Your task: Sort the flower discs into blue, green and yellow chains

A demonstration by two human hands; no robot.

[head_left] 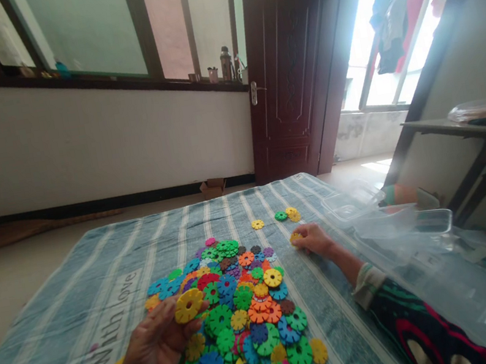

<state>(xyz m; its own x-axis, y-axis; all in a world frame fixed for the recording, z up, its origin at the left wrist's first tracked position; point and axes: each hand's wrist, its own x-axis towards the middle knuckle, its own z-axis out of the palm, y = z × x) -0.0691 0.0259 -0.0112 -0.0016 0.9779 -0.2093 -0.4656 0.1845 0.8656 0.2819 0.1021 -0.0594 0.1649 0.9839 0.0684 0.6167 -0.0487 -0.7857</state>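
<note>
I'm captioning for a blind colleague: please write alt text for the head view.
A person's left hand holds a yellow notched disc by a heap of multicoloured discs on a striped blue cloth. The right hand touches another yellow disc beside the heap; clear plastic containers lie farther right.

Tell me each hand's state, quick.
Left hand: holding a yellow disc.
Right hand: touching another yellow disc; gripped or not, can't tell.

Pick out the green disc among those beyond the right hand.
The green disc between the lone yellow disc and the overlapping yellow discs, the only one not yellow.
</note>
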